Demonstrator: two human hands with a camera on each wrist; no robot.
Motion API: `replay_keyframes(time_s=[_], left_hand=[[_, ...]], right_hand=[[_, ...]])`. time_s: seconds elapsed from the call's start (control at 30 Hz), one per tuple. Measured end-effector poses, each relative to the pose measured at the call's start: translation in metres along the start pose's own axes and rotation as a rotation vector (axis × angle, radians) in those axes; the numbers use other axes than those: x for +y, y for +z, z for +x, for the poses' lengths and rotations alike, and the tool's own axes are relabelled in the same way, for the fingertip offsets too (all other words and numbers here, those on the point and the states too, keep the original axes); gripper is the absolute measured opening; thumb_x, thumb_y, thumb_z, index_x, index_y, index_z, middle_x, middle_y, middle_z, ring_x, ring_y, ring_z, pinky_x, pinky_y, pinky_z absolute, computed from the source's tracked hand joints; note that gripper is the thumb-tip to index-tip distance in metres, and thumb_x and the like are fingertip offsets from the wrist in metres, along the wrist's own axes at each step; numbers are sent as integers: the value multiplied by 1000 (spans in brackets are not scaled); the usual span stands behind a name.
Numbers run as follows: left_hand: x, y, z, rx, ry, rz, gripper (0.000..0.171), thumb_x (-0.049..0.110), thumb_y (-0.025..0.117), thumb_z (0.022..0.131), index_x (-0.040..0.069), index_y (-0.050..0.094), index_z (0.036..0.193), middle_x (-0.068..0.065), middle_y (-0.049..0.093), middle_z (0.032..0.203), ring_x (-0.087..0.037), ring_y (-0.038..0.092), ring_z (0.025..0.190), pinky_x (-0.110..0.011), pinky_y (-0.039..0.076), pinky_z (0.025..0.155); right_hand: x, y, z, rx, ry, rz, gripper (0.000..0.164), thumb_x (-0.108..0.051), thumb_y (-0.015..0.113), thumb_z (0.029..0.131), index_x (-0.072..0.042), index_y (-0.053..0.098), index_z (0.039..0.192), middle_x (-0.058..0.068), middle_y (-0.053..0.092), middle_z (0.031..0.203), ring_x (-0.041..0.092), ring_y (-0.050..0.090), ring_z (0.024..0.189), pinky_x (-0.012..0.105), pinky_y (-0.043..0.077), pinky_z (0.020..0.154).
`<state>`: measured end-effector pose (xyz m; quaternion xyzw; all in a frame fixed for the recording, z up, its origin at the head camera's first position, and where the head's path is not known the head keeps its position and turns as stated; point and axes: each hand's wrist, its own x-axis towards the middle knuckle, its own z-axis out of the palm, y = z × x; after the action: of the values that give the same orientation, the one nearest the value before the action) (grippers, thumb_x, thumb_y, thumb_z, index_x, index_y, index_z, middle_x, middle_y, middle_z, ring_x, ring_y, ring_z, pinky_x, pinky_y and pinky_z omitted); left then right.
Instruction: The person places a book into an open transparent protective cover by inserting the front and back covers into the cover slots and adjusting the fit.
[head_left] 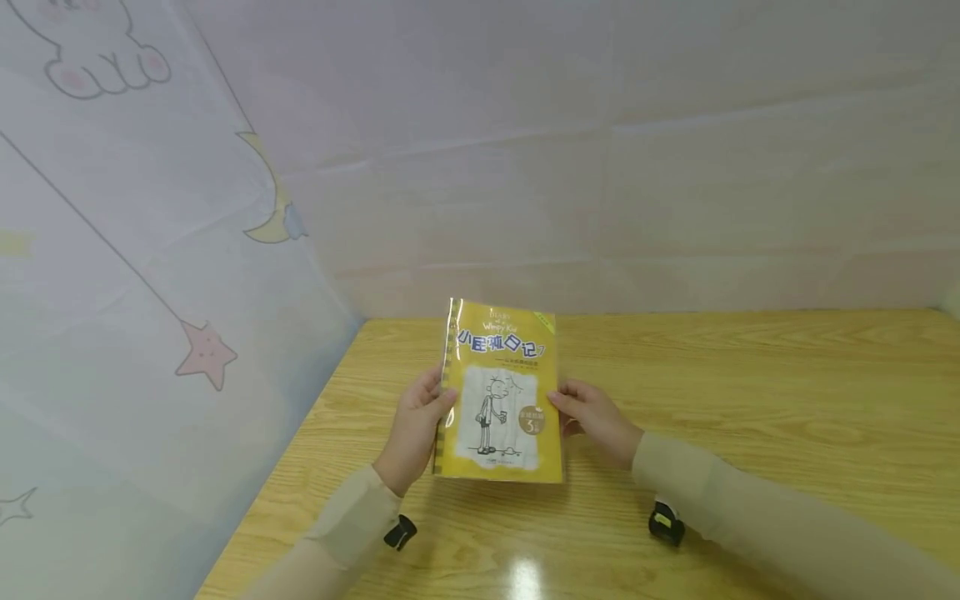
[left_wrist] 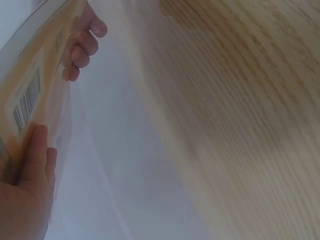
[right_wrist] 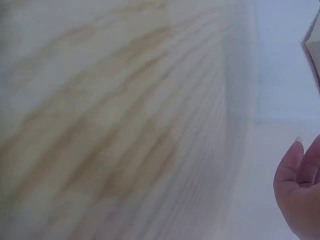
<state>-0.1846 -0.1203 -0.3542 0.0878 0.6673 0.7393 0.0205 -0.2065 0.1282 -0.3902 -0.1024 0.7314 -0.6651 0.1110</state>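
A yellow paperback book (head_left: 498, 392) in a clear cover is held up above the table, its front with a cartoon figure facing me. My left hand (head_left: 416, 423) grips the spine side, thumb on the front cover. On the opposite edge, my right hand (head_left: 597, 417) pinches the book with its thumb in front. The left wrist view shows the back of the book (left_wrist: 30, 90) with a barcode, and left fingers (left_wrist: 36, 155) lying against it. In the right wrist view only part of the right hand (right_wrist: 300, 190) and a corner of the book (right_wrist: 314, 45) appear.
A wooden table (head_left: 750, 375) spreads beneath the book and to the right. Behind it hangs a pale wall cloth (head_left: 600, 167), with a printed star (head_left: 207, 354) and moon at the left. Black wrist straps (head_left: 665, 523) show below both sleeves.
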Motion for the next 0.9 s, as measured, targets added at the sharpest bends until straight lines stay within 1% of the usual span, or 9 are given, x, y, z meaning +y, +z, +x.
replay_keyframes(time_s=[0.07,0.17,0.27,0.4,0.5,0.6,0.7,0.9], left_hand=[[-3,0,1,-12,2,10,42,-2,45,98,-8,41,140,-24,60,121,-15,65,92,-30,53,80],[-6,0,1,-25,-16,21,43,-2,46,98,-9,41,140,-25,59,123,-15,65,93,-30,54,81],[-9,0,1,-25,-47,18,45,-1,48,98,-8,39,141,-25,59,123,-15,65,91,-29,54,79],[-12,2,2,-17,-76,26,49,0,50,97,-8,37,143,-26,59,125,-14,65,87,-27,53,75],[-14,3,3,-19,-87,38,50,0,51,97,-8,35,144,-26,58,127,-13,65,85,-26,53,73],[-16,4,3,-20,-94,44,50,0,51,97,-8,35,144,-26,57,129,-14,65,87,-26,53,74],[-17,6,3,-25,-93,53,50,0,51,97,-9,35,144,-27,55,131,-15,65,90,-27,53,76],[-22,8,5,-50,-92,63,51,0,52,97,-10,35,144,-28,53,133,-19,66,96,-29,54,78]], right_hand=[[0,-3,-2,-2,-5,1,33,-17,46,104,12,52,119,5,64,90,17,57,78,32,51,71],[-1,-6,-4,4,4,-3,33,-16,46,104,12,52,120,5,63,90,16,56,77,30,50,70],[-1,-8,-6,19,9,-6,32,-16,46,104,12,52,118,4,62,88,15,54,76,29,50,69],[-2,-12,-9,30,-6,-16,29,-16,47,104,11,53,113,3,58,85,14,53,74,29,50,69],[-2,-14,-11,31,-14,-24,27,-15,47,103,11,54,109,2,55,82,13,52,72,30,50,69],[-2,-16,-12,38,-3,-15,26,-15,48,103,10,54,108,2,53,81,13,52,71,28,50,68],[-2,-18,-14,44,11,-6,28,-16,47,103,10,54,110,2,57,83,12,53,72,28,50,68],[-3,-22,-17,48,20,-25,31,-17,46,104,12,53,114,3,61,86,13,54,72,28,51,68]])
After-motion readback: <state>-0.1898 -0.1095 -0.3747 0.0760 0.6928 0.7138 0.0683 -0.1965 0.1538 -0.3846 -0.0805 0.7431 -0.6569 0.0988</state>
